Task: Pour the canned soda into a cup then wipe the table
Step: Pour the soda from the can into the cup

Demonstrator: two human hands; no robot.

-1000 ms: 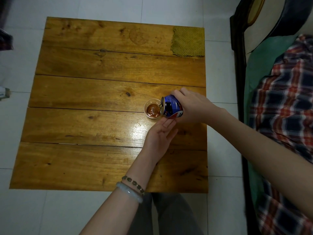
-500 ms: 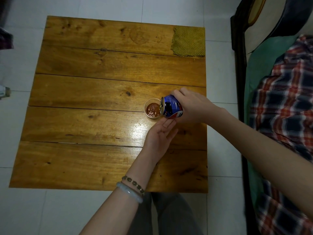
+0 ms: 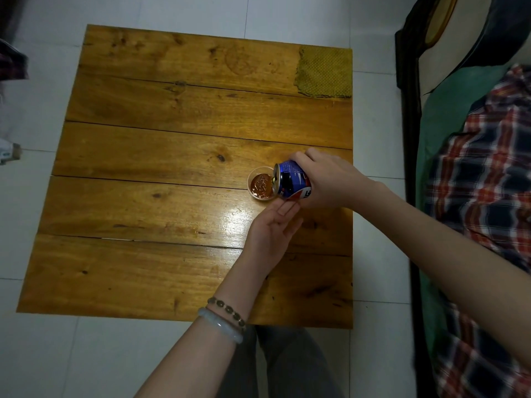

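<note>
My right hand (image 3: 330, 182) grips a blue soda can (image 3: 291, 182), tipped on its side with its mouth over a small clear cup (image 3: 260, 185). The cup stands on the wooden table (image 3: 172, 168) and holds brown fizzy soda. My left hand (image 3: 273, 234) lies just below the can and cup, palm up, fingers straight and together, holding nothing. Its fingertips reach under the can. A yellow-green cloth (image 3: 324, 71) lies flat at the table's far right corner.
White tiled floor (image 3: 43, 354) surrounds the table. A dark bed frame (image 3: 408, 168) with green sheet and plaid fabric (image 3: 488, 182) runs along the right. My grey-trousered legs (image 3: 287, 363) sit at the table's near edge.
Almost nothing moved. The can stays tipped over the cup, and the soda in the cup looks a little fuller and foamier.
</note>
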